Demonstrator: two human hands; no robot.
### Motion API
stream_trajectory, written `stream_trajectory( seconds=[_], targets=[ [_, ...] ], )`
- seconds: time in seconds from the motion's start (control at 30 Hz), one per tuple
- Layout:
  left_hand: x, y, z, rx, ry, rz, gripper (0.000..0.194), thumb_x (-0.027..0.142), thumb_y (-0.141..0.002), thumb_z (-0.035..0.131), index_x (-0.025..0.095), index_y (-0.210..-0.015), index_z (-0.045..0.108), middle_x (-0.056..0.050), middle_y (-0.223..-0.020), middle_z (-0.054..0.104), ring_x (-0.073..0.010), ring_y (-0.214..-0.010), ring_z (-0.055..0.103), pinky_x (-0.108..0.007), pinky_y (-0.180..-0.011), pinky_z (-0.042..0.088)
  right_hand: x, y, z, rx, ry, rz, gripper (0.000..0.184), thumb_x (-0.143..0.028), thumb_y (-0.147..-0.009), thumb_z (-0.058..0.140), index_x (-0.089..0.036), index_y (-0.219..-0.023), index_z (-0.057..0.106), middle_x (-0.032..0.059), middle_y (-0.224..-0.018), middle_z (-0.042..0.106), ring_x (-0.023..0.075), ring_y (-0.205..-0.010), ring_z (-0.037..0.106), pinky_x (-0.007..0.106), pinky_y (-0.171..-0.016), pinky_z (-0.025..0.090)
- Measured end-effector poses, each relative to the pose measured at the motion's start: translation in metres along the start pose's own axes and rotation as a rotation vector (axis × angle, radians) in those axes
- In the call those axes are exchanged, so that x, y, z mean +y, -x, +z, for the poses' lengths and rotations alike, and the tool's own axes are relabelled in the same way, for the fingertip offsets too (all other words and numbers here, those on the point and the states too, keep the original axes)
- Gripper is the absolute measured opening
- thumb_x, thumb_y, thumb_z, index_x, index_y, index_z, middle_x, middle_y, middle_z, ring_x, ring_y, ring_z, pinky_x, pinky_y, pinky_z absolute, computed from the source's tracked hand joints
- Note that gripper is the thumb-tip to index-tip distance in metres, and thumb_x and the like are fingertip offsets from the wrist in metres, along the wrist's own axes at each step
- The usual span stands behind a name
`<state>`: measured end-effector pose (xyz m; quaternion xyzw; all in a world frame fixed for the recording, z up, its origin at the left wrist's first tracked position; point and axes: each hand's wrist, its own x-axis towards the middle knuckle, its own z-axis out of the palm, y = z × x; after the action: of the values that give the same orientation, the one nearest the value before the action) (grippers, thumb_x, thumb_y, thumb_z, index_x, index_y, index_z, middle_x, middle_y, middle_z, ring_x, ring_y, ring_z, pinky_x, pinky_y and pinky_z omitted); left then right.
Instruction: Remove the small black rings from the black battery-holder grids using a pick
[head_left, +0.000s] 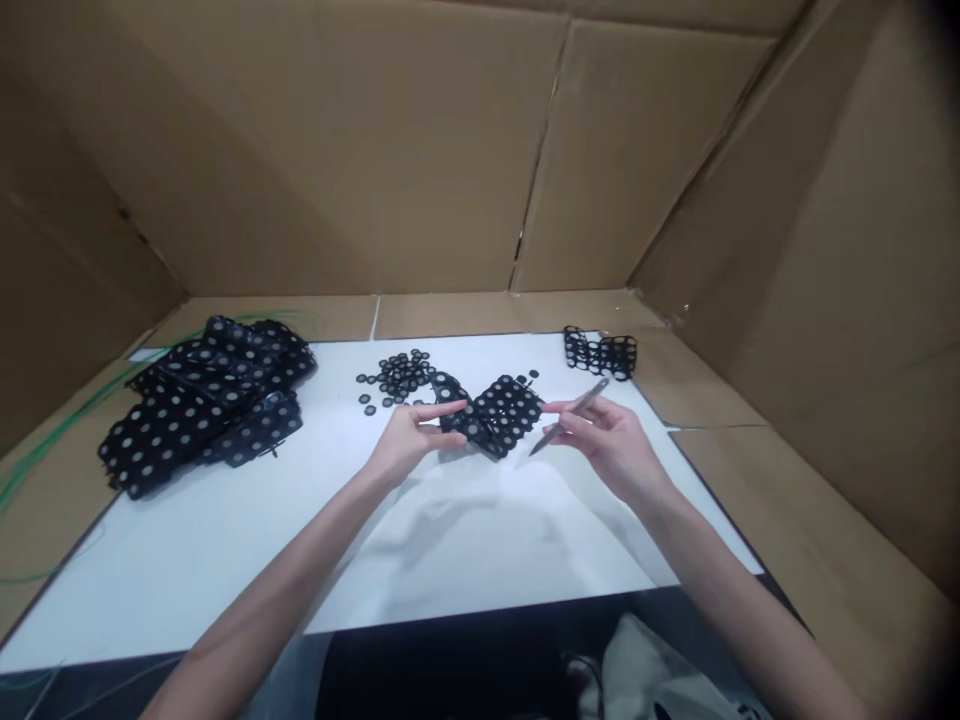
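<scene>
In the head view, the person's left hand (409,440) and right hand (607,445) are held above a white sheet (480,550), and a black perforated mat (499,415) with grey dots is between them, just over the middle of this sheet. The mat looks bent or folded near its left end. The left grip is closed on that end, with the fingers (450,408) going across it and seeming to pinch it. The right grip is pinching a thin pointed metal tool (590,392), maybe tweezers, but it is not sure from this view. The tip of this tool points down and to the left, and it stays apart from the mat. One right fingertip (546,407) is at the right edge of the mat, touching it or just beside it; this is hard to tell. Behind the left hand lie many loose black rings (397,375) with grey centres. Further left is a large heap of dotted black mats (202,400), and at the back right stands a small group of joined black rings (600,352). Cardboard walls (360,150) are around the white sheet, and a green wire (67,430) runs along the left side.
</scene>
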<state>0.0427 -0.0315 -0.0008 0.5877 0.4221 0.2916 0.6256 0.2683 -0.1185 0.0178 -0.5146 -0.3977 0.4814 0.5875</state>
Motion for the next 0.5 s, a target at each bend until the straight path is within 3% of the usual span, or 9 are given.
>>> stream_trajectory(
  seconds=[0.07, 0.23, 0.33, 0.5],
  targets=[
    [-0.021, 0.001, -0.007, -0.016, 0.021, -0.061, 0.059, 0.026, -0.054, 0.075, 0.016, -0.111, 0.062, 0.004, -0.045, 0.058, -0.0099, -0.043, 0.047, -0.026, -0.051, 0.039, -0.001, -0.001, 0.025, -0.079, 0.033, -0.073, 0.016, -0.029, -0.065, 0.07, -0.017, -0.074, 0.063, 0.0028, -0.072, 0.068, 0.0166, -0.067, 0.064, 0.033, -0.066, 0.054],
    [-0.044, -0.005, -0.022, -0.046, 0.037, -0.12, 0.063, 0.026, -0.055, 0.075, 0.019, -0.115, 0.058, 0.001, -0.053, 0.063, -0.0073, -0.043, 0.044, -0.021, -0.044, 0.03, 0.008, -0.017, 0.078, -0.037, 0.209, -0.287, 0.015, -0.031, -0.07, 0.066, -0.017, -0.075, 0.063, 0.0027, -0.074, 0.066, 0.0165, -0.068, 0.064, 0.032, -0.067, 0.055],
    [-0.043, -0.007, -0.027, -0.056, 0.013, -0.096, 0.063, 0.028, -0.057, 0.074, 0.02, -0.117, 0.057, 0.003, -0.052, 0.061, -0.0066, -0.043, 0.043, -0.021, -0.045, 0.031, 0.02, -0.029, 0.092, -0.052, 0.314, -0.358, 0.012, -0.03, -0.074, 0.062, -0.018, -0.076, 0.062, 0.0025, -0.075, 0.066, 0.016, -0.067, 0.064, 0.03, -0.065, 0.054],
    [-0.046, -0.007, -0.029, -0.089, 0.035, -0.073, 0.06, 0.028, -0.061, 0.071, 0.019, -0.119, 0.055, 0.004, -0.048, 0.057, -0.0057, -0.041, 0.04, -0.02, -0.044, 0.031, 0.038, -0.043, 0.096, -0.094, 0.441, -0.471, 0.005, -0.022, -0.076, 0.059, -0.018, -0.075, 0.062, 0.002, -0.076, 0.066, 0.0136, -0.065, 0.063, 0.026, -0.062, 0.053]
  ],
)
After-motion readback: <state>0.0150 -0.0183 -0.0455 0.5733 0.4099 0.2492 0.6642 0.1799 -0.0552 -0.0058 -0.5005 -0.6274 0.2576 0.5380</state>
